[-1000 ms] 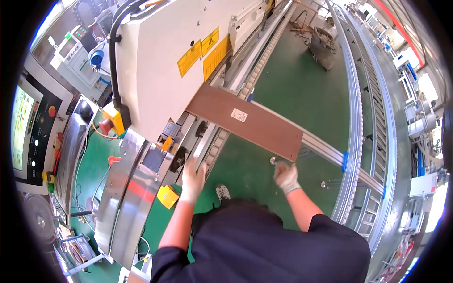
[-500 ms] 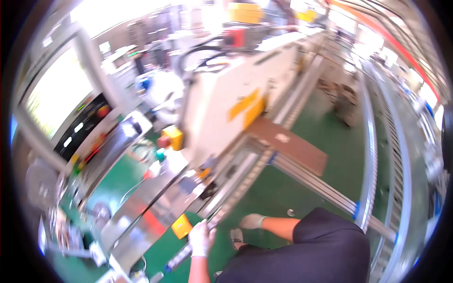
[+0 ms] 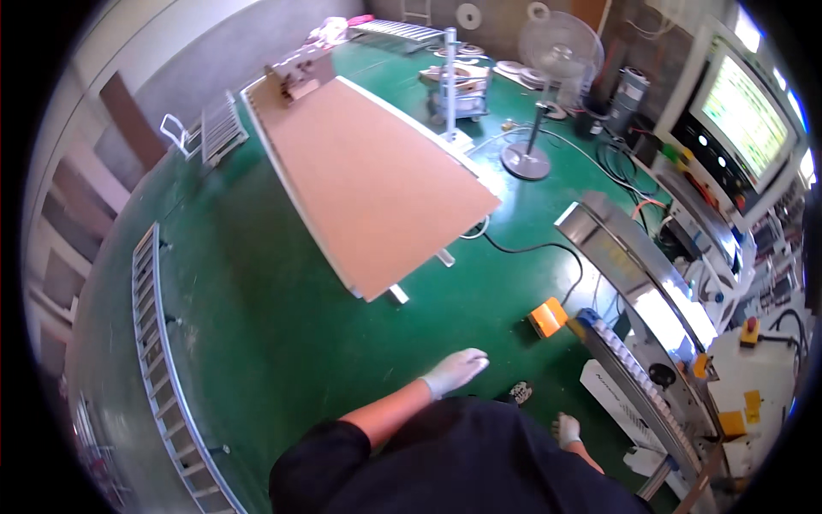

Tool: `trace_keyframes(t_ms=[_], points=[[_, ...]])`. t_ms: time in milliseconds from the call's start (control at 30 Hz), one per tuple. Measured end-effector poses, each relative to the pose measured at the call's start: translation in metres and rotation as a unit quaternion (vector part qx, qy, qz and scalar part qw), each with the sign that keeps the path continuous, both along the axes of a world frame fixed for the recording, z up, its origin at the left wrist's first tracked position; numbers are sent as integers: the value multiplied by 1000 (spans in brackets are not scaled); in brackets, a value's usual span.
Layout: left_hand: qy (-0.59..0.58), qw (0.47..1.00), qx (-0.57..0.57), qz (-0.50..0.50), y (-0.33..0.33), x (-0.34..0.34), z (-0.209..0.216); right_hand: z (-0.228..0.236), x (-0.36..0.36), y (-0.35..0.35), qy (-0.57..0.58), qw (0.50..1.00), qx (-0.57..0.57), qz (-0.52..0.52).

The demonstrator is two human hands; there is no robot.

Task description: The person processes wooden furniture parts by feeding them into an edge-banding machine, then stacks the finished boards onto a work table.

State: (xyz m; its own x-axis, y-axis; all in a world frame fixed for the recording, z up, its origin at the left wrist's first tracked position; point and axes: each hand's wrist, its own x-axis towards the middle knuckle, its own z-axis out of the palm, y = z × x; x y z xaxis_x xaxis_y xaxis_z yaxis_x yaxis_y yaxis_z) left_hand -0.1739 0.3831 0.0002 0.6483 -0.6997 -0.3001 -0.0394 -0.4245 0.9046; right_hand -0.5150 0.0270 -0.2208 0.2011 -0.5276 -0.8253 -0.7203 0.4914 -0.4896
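Note:
My left hand (image 3: pixel 455 373), in a white glove, hangs in front of my dark shirt above the green floor. Its fingers reach out to the right, loosely together, and it holds nothing. Partly hidden beside my body is my right hand (image 3: pixel 566 430), also gloved. Its fingers seem loosely extended, with nothing visible in them. Nearest to that hand stands the machine's roller rail (image 3: pixel 638 377), which it does not touch. An orange foot pedal (image 3: pixel 548 317) lies on the floor ahead of the rail.
Ahead, a large brown board (image 3: pixel 368 184) rests on a low support with a small brown block (image 3: pixel 304 75) on it. A standing fan (image 3: pixel 526 160) and a screen console (image 3: pixel 743 116) are farther right. At left lies a metal roller frame (image 3: pixel 163 351). A black cable (image 3: pixel 535 247) crosses the floor.
My view has swung left from the machine to the floor and the board. The left hand, earlier on the roller rail, is now off it. The right hand remains free near my body.

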Motion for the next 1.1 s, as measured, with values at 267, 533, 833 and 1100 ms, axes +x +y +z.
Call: trace_keyframes(t_ms=[267, 533, 833, 1100], points=[[213, 903, -124, 353, 178, 14, -50, 133, 298, 211, -184, 607, -255, 730], [179, 925, -171, 289, 280, 104, -77, 116, 458, 301, -227, 790, -307, 481], [85, 825, 422, 368, 681, -18, -173, 117, 670, 468, -223, 684, -449, 529], [330, 424, -14, 844, 699, -21, -182, 109, 914, 631, -204, 684, -473, 517]])
